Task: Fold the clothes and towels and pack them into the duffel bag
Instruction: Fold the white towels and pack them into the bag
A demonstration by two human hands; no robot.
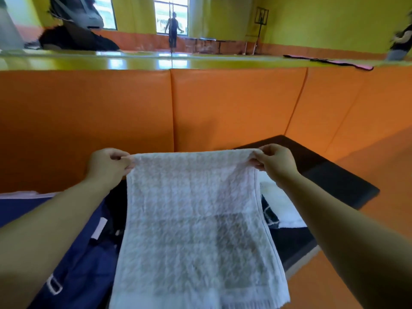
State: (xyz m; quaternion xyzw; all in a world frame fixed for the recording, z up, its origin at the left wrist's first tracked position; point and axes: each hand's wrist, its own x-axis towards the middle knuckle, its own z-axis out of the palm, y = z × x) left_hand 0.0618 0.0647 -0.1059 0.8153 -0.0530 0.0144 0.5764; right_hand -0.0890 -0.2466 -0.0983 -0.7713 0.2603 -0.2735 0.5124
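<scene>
Left hand [109,162]: fingers and thumb curled, pinching the upper left corner of the white towel [196,219]. Right hand [274,159]: same pinch on the upper right corner. Both arms are extended, and the top edge is drawn taut between them.

The towel hangs full width in front of the person, clear of any surface at the top. Its lower hem falls near the bottom of the view. Whether it is already doubled over cannot be told.

Near left, partly behind the towel, lies the navy duffel bag [73,241]. Its contents are hidden.

To the right, a white cloth [283,210] and a dark patterned cloth [269,214] lie on the black bench [334,175], outside the bag. An orange padded wall [223,108] stands beyond.

Assessment: early to middle stage. This towel needs folding and packing, and at least two items remain unpacked.
</scene>
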